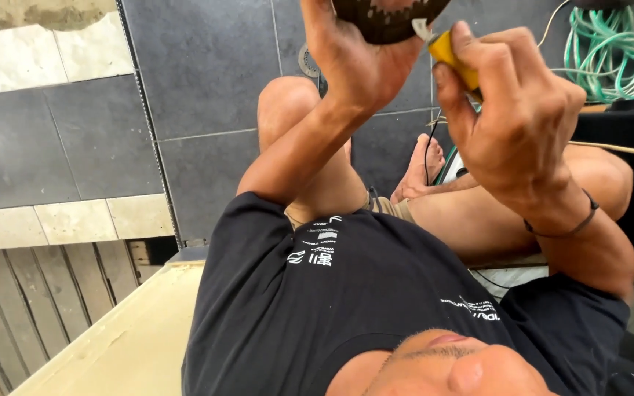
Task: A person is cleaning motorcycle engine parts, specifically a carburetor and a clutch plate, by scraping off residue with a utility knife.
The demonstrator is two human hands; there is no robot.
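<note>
**Both hands raised on a dark round piece and a yellow tool**

Seen from above, looking down the body toward the floor. Left hand (357,62) at about 12 o'clock in the picture, lifted high, fingers curled and grasping the lower edge of a dark brown round object (387,16) with a pale stepped pattern; only its lower part in view, the rest cut off by the top edge. Right hand (511,121) just beside it, toward 1 o'clock, clenched around a small yellow tool (450,55), thumb and forefinger pinching near its front end. Pale tip of the tool touching the rim of the round object, at 3 o'clock from the left hand's fingers. Thin dark band (563,229) around the right wrist.

Below the hands, bare knees and a bare foot (421,170), resting on dark grey floor tiles (207,88). Black T-shirt (346,293) with small white printing filling the 6 o'clock area. Coil of green cable (610,59) at 2 o'clock, well apart from the hands. Pale stone strips (75,220) at 9 o'clock, a pale yellow board (126,345) at 7 o'clock, grey wooden slats (31,301) beside it. Thin black cord (428,150) running down past the foot.
</note>
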